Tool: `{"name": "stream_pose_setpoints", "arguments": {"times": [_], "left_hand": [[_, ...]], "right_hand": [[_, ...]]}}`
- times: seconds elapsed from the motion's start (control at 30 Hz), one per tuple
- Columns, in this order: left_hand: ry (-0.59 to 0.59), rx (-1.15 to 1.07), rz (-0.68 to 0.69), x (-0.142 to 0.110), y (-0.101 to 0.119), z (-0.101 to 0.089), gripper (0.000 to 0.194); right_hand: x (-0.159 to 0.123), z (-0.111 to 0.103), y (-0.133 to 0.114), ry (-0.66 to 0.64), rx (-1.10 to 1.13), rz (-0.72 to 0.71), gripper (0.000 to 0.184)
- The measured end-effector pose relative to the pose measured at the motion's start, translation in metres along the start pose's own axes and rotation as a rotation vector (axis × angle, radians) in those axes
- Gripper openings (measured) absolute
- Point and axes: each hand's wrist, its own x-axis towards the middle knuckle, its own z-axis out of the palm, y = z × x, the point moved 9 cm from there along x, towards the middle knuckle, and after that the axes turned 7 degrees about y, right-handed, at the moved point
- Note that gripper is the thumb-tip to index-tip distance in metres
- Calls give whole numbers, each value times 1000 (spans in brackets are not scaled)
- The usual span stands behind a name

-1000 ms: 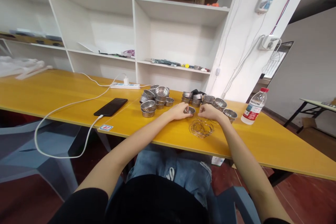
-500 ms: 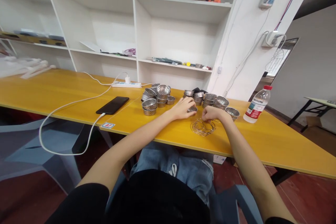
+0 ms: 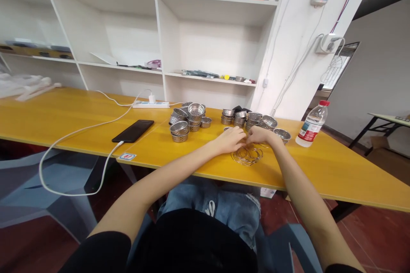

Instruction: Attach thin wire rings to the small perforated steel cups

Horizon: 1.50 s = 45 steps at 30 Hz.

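Observation:
My left hand [image 3: 233,138] is over the yellow table with its fingers curled, their tips close to my right hand. My right hand [image 3: 258,135] is closed in a pinch at the far side of a loose pile of thin metal wire rings [image 3: 246,158]. One wire seems to come out by the right fingers; what lies between the fingertips of both hands is too small to make out. Just behind the hands stand perforated metal strainer cups [image 3: 268,122], some stacked. Part of a low cup [image 3: 226,128] shows behind my left hand.
Another group of strainer cups [image 3: 195,111] stands to the left. A black phone [image 3: 133,131] lies on the table [image 3: 339,170], its white cable looping past the front edge. At the back is a power strip [image 3: 150,104]. A water bottle [image 3: 312,124] stands at right, below white shelves [image 3: 211,79].
My left hand has left the low cup and come right and nearer, up to my right hand. My right hand remains pinched by the wire rings. The view has shifted slightly.

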Motion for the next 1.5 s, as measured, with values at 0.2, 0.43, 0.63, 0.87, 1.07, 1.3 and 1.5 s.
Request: {"name": "stream_pose_setpoints", "arguments": {"times": [0.2,0.43,0.63,0.87,1.07,1.3,1.5], "left_hand": [[39,-6,-38,2,-4,-7,19],[286,-545,-349,-1,-36,-12,42],[448,-756,-556,-5,-53,-21,36],[420,-634,-569,-8,-64,-33,12],[488,-306,-485,-16,-88,-60,25],[323,-94,-483,-19,-101,-50,20],[252,-61,-345,-9,-89,-44,20]], "right_hand": [[-5,-12,-4,31,191,-60,23],[-4,-30,-15,168,511,-183,12],[1,-31,-25,400,761,-173,18],[9,-18,-29,527,827,-186,25],[6,-31,-25,727,431,-289,24],[34,5,-15,430,395,-264,72],[38,16,-27,387,366,-382,102]]}}
